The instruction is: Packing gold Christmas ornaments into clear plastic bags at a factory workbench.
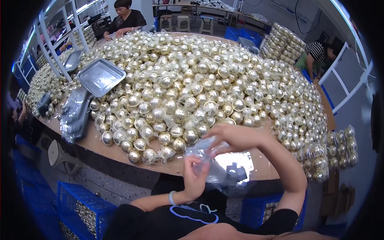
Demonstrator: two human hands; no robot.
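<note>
At the table's front edge I hold a clear plastic bag point(218, 170), which hangs down over the edge and catches the light. My left hand point(195, 178) pinches the bag's left side between thumb and fingers. From above, my right hand point(234, 138) bends over the bag's top, with thumb and fingers closed on the film. Just beyond my hands lies a big heap of shiny gold balls point(172, 94), many in clear wrapping. Whether anything is inside the bag, I cannot tell; glare covers part of it.
Left on the table are a metal tray point(101, 76) and a stack of flat clear bags point(75, 114). Bagged gold balls point(342, 148) stand at the right edge. Blue crates point(86, 208) and a stool point(64, 156) are below. A co-worker point(126, 20) sits across; another person point(316, 56) bends at right.
</note>
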